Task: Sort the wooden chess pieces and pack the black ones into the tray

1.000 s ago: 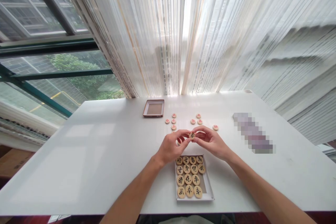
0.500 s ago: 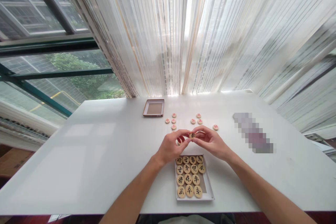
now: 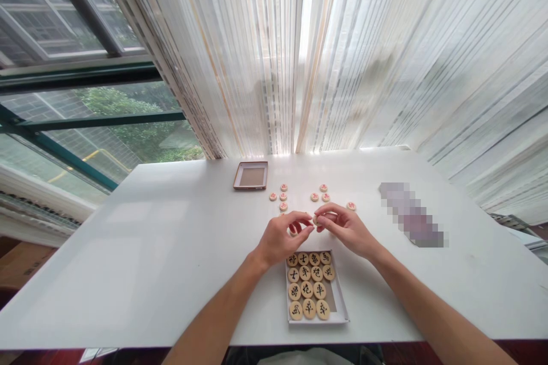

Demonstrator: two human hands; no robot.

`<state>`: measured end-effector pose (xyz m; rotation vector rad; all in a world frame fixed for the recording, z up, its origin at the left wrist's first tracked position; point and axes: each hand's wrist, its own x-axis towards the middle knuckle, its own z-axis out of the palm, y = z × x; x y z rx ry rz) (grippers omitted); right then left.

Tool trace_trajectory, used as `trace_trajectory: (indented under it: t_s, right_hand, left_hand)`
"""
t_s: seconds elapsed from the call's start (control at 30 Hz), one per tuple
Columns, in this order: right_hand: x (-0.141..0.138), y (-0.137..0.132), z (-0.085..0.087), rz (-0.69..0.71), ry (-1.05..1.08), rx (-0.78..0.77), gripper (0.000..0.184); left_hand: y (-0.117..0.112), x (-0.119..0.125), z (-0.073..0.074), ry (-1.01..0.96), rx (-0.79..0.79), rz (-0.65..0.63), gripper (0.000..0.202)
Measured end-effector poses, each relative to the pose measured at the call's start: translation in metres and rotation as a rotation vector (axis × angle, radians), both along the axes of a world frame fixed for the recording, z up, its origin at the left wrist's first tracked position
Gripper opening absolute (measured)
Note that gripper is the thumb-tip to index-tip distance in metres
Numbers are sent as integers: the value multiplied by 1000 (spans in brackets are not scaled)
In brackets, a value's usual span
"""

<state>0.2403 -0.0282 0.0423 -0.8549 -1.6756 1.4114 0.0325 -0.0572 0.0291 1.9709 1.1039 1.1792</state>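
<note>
My left hand (image 3: 280, 238) and my right hand (image 3: 345, 228) meet just above a white box (image 3: 341, 303) of round wooden Chinese chess pieces with black characters (image 3: 307, 290). The fingertips of both hands pinch one wooden chess piece (image 3: 315, 219) between them; it is mostly covered by the fingers. Another piece with a red mark (image 3: 293, 232) peeks from under the left fingers. Several red-marked pieces (image 3: 282, 197) lie loose on the white table (image 3: 171, 251) beyond the hands.
A brown-rimmed box lid (image 3: 251, 175) lies at the back of the table near the sheer curtains (image 3: 325, 51). A blurred-out item (image 3: 411, 214) lies at the right. A window with green frames (image 3: 64, 125) is at the left.
The pinched piece showed its black character facing me before; now the fingers have turned and closed over it, hiding its face. The hands have dropped slightly.
</note>
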Motion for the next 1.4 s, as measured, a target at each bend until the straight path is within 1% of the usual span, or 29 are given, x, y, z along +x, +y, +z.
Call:
trace_trajectory:
  t_s: [0.07, 0.13, 0.27, 0.33, 0.43, 0.53, 0.7, 0.83, 0.9, 1.0, 1.2, 1.4]
  right_hand:
    - [4, 2, 1, -41, -18, 23, 23]
    - [10, 5, 2, -84, -15, 48, 25]
    - [19, 11, 9, -159, 16, 88, 26]
    - [22, 9, 15, -157, 43, 97, 25]
    - [26, -9, 25, -127, 44, 159, 20]
    - [30, -40, 29, -167, -51, 245, 11]
    - [32, -90, 20, -176, -187, 224, 4]
    - [27, -113, 11, -188, -419, 224, 8]
    - [24, -119, 7, -193, -491, 213, 10]
    - [18, -124, 1, -188, -533, 207, 13]
    - [9, -128, -11, -237, -608, 301, 23]
    - [7, -135, -20, -273, -752, 389, 22]
  left_hand:
    - [-1, -1, 1, 35, 14, 12, 19]
    - [-2, -1, 2, 100, 49, -8, 17]
    - [-7, -1, 6, 280, 114, -125, 13]
    - [-8, 0, 6, 354, 119, -180, 13]
    - [-8, 1, 2, 426, 125, -212, 12]
    - [-8, 2, -1, 449, 133, -207, 12]
    - [-9, 2, -3, 470, 113, -202, 13]
    - [-9, 2, -4, 489, 103, -198, 12]
    - [-8, 2, -5, 489, 102, -198, 11]
    - [-8, 2, -5, 485, 120, -187, 10]
    - [-8, 3, -6, 474, 153, -194, 11]
    - [-7, 2, -6, 465, 164, -205, 15]
